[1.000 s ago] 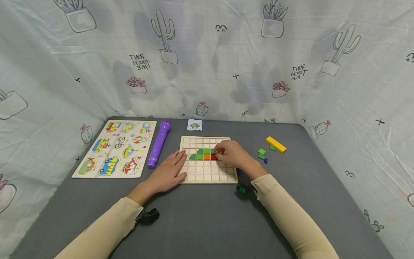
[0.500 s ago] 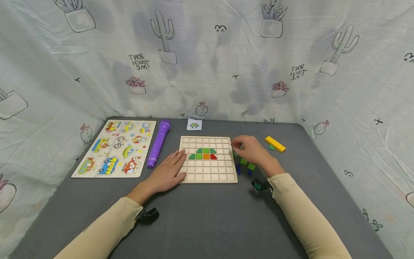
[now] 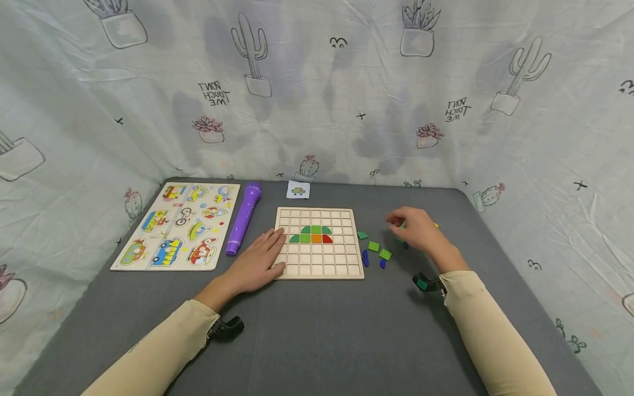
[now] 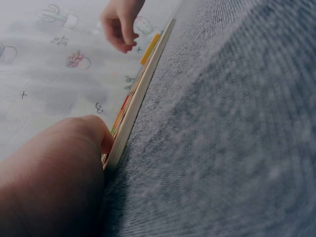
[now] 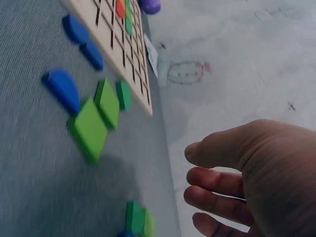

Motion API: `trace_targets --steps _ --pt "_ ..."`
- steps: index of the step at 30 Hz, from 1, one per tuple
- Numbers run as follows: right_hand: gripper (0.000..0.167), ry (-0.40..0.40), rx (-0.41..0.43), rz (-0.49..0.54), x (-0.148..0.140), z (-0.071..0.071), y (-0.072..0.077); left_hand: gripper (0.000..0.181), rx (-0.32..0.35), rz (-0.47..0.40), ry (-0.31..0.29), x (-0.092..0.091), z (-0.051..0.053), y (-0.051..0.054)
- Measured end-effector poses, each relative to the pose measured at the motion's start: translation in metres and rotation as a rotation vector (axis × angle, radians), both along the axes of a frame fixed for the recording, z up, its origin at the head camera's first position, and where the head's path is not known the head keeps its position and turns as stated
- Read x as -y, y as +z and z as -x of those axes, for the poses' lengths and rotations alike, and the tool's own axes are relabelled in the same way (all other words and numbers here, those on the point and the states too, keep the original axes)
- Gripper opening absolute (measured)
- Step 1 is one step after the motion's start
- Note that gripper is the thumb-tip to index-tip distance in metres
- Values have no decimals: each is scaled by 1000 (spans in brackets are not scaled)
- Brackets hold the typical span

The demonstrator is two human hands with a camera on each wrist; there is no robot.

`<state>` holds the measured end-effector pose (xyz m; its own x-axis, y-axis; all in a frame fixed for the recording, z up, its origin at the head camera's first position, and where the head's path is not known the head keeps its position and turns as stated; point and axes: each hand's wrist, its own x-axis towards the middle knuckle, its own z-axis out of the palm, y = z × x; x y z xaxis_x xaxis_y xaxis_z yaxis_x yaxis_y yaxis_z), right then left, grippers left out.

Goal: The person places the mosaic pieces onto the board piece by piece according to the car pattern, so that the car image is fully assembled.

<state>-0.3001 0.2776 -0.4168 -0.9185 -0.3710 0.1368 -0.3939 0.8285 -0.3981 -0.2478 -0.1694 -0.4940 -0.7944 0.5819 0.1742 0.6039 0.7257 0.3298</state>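
Observation:
A wooden grid board point(image 3: 317, 269) lies mid-table with green, orange and red pieces point(image 3: 312, 235) set in two rows of its cells. My left hand point(image 3: 255, 261) rests with extended fingers on the board's left edge. Over the table to the right of the board hovers my right hand point(image 3: 416, 228), fingers loosely bent; in the right wrist view the hand point(image 5: 247, 173) shows nothing between thumb and fingers. Below it lie green and blue pieces point(image 5: 136, 217), partly hidden in the head view. Light green squares point(image 3: 385, 254) and blue pieces point(image 3: 365, 258) lie nearer the board.
A picture puzzle board point(image 3: 165, 231) lies at the left, with a purple microphone-shaped object point(image 3: 244, 220) beside it. A small pattern card point(image 3: 298, 190) lies behind the grid board. A yellow block point(image 4: 149, 48) is partly hidden by my right hand in the head view.
My right hand has moved right, from over the board to above the far pieces. Several green and blue pieces now show beside the board. The left hand has stayed still.

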Motion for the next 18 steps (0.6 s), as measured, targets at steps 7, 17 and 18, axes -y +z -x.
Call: trace_targets --steps 7,17,18 --pt "19 -56 62 -36 -23 -1 -4 75 13 -15 0 2 2 -5" --pt "19 -49 77 -114 -24 2 -17 76 2 20 5 0 0 -1" --pt "19 -48 74 -115 -23 1 -18 76 4 22 6 0 1 -1"
